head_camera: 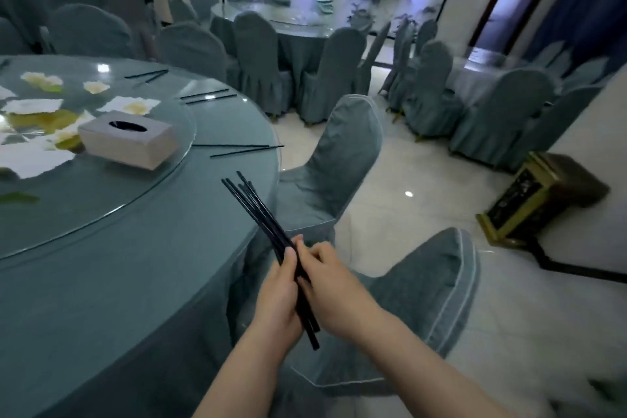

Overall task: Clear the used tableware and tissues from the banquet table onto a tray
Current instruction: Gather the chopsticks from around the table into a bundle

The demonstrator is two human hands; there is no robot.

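Black chopstick bundle (261, 214) being clasped by left grip (280, 285) and right grip (327, 276), fingers curling round it, tips pointing far-left over the counter (135, 248) edge | loose chopstick pair (237, 150) lying farther off, long axis running left-right | left grip sitting nearer it.

a cloth-covered chair (342, 159) stands near a gold-trimmed pedestal (539, 200).

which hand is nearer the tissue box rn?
Left. The left hand grips the chopsticks right of the tissue box; the right hand holds them too, just farther right.
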